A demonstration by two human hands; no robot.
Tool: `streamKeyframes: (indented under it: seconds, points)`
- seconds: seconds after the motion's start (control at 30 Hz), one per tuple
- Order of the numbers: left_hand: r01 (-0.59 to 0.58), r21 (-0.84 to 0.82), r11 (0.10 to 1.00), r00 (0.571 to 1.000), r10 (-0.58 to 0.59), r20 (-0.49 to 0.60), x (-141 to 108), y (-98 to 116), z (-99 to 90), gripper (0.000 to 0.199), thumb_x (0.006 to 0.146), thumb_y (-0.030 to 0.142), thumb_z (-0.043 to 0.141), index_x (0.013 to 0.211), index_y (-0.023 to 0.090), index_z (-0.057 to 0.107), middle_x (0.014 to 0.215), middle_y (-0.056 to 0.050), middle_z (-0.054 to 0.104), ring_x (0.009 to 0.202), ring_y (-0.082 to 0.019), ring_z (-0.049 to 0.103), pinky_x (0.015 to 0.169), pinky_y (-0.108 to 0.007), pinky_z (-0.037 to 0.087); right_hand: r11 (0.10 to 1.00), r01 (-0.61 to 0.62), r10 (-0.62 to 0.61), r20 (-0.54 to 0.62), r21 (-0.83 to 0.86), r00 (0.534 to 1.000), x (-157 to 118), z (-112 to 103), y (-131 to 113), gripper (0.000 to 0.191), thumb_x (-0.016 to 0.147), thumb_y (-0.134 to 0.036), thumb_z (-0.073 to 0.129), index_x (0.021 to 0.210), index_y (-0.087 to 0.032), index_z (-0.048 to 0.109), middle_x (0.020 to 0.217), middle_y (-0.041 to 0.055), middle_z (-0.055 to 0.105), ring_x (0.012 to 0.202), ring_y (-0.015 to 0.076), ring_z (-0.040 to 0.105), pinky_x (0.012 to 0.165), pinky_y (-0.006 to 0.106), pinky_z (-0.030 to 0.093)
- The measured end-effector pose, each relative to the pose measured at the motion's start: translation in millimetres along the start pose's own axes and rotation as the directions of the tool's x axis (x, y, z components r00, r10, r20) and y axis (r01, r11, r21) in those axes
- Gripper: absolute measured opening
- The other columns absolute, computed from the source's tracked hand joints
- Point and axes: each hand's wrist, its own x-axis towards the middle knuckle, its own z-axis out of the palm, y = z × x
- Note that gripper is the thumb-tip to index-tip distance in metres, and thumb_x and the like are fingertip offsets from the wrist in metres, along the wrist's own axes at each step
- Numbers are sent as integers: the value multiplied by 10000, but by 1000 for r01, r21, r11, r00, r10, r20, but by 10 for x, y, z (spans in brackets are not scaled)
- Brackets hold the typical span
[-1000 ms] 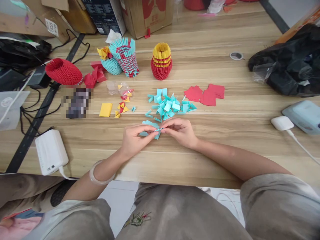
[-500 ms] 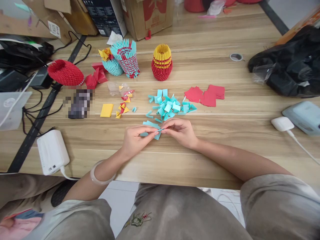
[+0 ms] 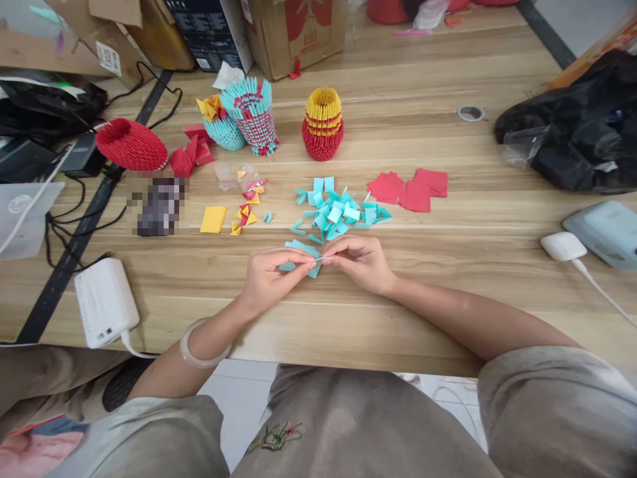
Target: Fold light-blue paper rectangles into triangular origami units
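My left hand (image 3: 273, 275) and my right hand (image 3: 363, 265) meet near the table's front, pinching a small blue paper piece (image 3: 320, 258) between their fingertips. The piece looks thin, seen nearly edge-on. Just beneath and behind the fingers lie flat light-blue paper sheets (image 3: 302, 246), partly covered by my left hand. Beyond them is a loose heap of folded blue paper pieces (image 3: 336, 212). Red paper sheets (image 3: 423, 190) lie to the right of the heap, and a yellow paper stack (image 3: 213, 220) is to its left, near small yellow and red folded triangles (image 3: 245, 214).
Behind stand a red-and-yellow paper vase (image 3: 322, 126), a blue-and-red one (image 3: 253, 119) and a red one (image 3: 130, 145) on its side. A white device (image 3: 106, 302) is at left, a black bag (image 3: 577, 126) at right, cardboard boxes (image 3: 298, 40) at the back.
The blue paper piece between my fingertips shows a slightly different tilt and a paler edge. Both hands stay in nearly the same place.
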Motion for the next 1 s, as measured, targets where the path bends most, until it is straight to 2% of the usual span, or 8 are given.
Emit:
streamKeyframes:
  seconds: [0.13,0.33,0.5,0.77,1.0]
  points:
    - [36,6,999,999,-36,-2,-1,-6,6,29,746,179,725,723,162,728,737,-45,749,660,-140,701,639,-216,569,999,-12,12,0,30,1000,-4,-13,-1,36,716,-207,755,735,-191,728,754,22,723,713,124,663,674,256,546]
    - [39,23,999,999,-39,-3,19,17,5,29,732,158,735,708,155,719,737,-45,749,665,-135,702,658,-207,566,999,53,-53,22,-1,998,-1,-24,-19,30,737,-165,734,733,-194,730,755,24,723,722,123,668,689,253,541]
    - [63,3,998,998,-63,-11,15,5,-1,14,733,160,735,721,163,728,755,-41,752,679,-137,705,673,-216,576,999,41,-42,19,16,999,3,-30,3,73,711,-156,757,763,-204,737,780,24,719,745,124,665,695,260,550]
    - [88,6,996,996,-88,-25,1,-26,13,18,727,174,741,744,177,745,774,-33,757,689,-146,712,691,-233,593,1000,16,-16,11,1,1000,16,-24,2,93,694,-252,781,730,-190,721,763,29,710,721,126,657,679,270,559]
    - [84,18,996,996,-84,6,17,-13,-11,46,748,217,730,762,180,754,771,-38,757,680,-153,712,665,-234,594,998,-9,10,10,-60,1000,17,-26,-2,156,695,-326,776,709,-189,703,747,31,707,699,134,650,677,286,551]
